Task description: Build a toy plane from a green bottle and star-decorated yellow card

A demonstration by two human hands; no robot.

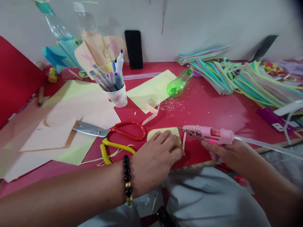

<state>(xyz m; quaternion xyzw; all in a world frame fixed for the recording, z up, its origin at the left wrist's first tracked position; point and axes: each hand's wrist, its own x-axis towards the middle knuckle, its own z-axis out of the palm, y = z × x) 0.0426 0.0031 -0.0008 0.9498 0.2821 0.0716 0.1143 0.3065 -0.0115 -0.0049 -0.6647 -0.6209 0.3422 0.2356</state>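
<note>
My left hand lies flat, fingers together, pressing down a small pale yellow paper piece near the front edge of the red table. My right hand is closed round a pink hot glue gun with a clear glue stick sticking out behind it. The gun's nozzle points left, just beside the paper's right edge. A black bead bracelet is on my left wrist.
Red-handled scissors and yellow-handled ones lie left of my hand on cut peach and yellow sheets. A cup of markers, a green bottle, a black phone and stacked coloured foam strips stand farther back.
</note>
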